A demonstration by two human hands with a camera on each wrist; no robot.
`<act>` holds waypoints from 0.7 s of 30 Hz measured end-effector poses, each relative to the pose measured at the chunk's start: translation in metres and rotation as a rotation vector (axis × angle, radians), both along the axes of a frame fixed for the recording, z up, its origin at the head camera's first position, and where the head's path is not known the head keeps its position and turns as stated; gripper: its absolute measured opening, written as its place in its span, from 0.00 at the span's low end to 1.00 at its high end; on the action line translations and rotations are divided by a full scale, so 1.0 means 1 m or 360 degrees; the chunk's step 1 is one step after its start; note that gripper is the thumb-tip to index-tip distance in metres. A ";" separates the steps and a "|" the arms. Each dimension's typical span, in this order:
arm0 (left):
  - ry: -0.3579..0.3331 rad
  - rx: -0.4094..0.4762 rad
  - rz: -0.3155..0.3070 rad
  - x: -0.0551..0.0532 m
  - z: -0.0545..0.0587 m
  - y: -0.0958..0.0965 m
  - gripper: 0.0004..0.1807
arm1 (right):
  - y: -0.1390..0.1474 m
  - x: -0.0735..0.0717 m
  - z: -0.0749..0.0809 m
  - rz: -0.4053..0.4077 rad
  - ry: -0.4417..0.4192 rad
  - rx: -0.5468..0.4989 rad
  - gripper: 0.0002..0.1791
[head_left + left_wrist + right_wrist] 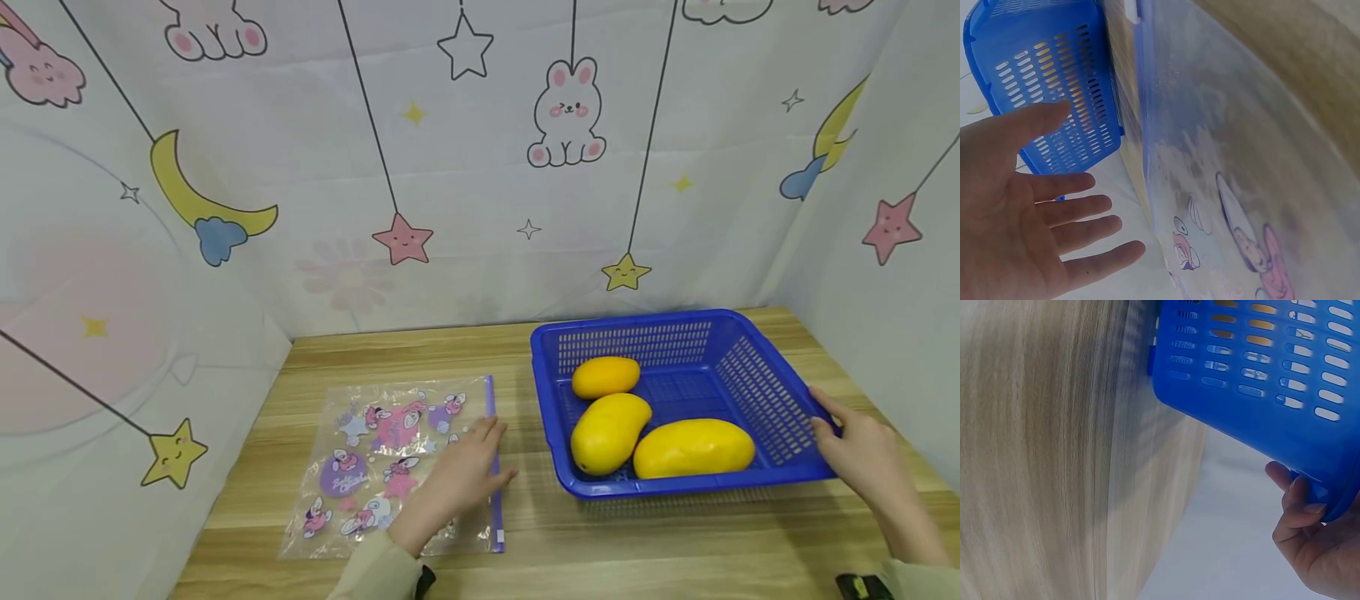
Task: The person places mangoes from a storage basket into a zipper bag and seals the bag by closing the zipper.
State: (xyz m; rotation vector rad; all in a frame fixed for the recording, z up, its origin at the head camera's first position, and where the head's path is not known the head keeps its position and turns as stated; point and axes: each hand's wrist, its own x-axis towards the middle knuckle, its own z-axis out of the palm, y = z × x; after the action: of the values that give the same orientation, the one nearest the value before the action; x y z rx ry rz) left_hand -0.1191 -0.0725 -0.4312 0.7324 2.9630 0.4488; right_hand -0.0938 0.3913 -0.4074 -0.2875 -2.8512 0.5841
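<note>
A blue plastic basket (pixel 780 392) holds a small mango (pixel 606 377), a rounder mango (pixel 611 433) and a long mango (pixel 693 448). My right hand (pixel 862 446) grips the basket's right rim, its fingers curled round the edge (pixel 1329 506) in the right wrist view. A clear zip bag (pixel 337 433) with pink and purple cartoon prints lies flat on the table, its purple zip strip (pixel 497 508) facing the basket. Over the bag's right side is my left hand (pixel 465 467), fingers spread and holding nothing; the left wrist view shows its palm (pixel 1004 244) facing the bag's side.
The wood-grain table (pixel 570 550) carries the bag at left and the basket at right. A white cloth (pixel 480 183) printed with stars, moons and bunnies hangs behind and along both sides.
</note>
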 end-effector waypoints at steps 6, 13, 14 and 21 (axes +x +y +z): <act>0.0010 -0.0021 0.0039 -0.006 -0.006 0.000 0.39 | -0.001 -0.001 0.001 -0.0011 -0.0024 -0.0013 0.27; 0.0007 -0.0091 0.0094 -0.010 -0.012 0.000 0.39 | 0.000 -0.002 0.002 0.0003 -0.0031 -0.0017 0.28; 0.0011 -0.0094 0.0101 -0.011 -0.012 0.000 0.38 | 0.000 -0.001 0.002 0.0006 -0.0027 -0.0014 0.28; 0.0058 -0.0130 0.0138 -0.013 -0.014 0.002 0.37 | 0.002 -0.002 0.006 0.0028 -0.0112 -0.0001 0.31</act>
State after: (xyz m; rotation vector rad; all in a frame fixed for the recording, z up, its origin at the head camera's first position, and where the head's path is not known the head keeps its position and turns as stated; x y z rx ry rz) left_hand -0.1322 -0.0701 -0.4448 0.6125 3.0355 0.3207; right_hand -0.0957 0.3935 -0.4017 -0.2887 -2.9241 0.5899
